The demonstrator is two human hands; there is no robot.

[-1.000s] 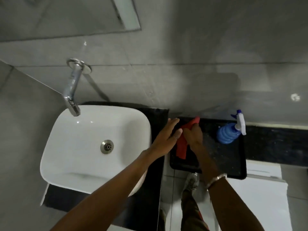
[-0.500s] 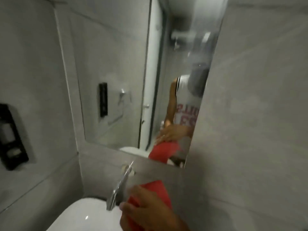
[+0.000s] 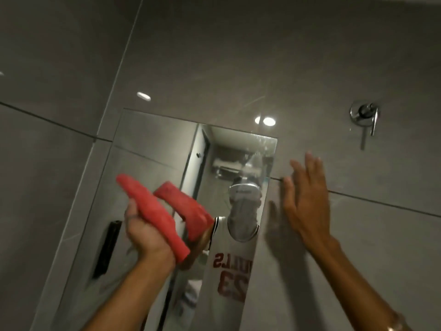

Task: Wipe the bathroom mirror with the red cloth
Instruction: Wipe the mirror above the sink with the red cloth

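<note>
The tall bathroom mirror (image 3: 152, 149) is set in the grey tiled wall and fills the middle of the view. My left hand (image 3: 143, 232) is raised in front of its lower middle, shut on the red cloth (image 3: 155, 211), which sticks up and out of my fist, folded. The cloth's reflection (image 3: 183, 206) shows just to its right in the glass. My right hand (image 3: 305, 201) is open with fingers spread, right of the mirror's edge by the wall tile; I cannot tell if it touches.
A chrome wall valve with a lever (image 3: 364, 115) sits on the tiles at upper right. Streaks or spray mark the mirror's top right corner (image 3: 260, 151). A person in a white jersey is reflected in the mirror. Grey tiled walls surround it.
My view has swung up from the sink and counter to the mirror. My left hand lifted the red cloth up in front of the glass, and my right hand came up beside the mirror.
</note>
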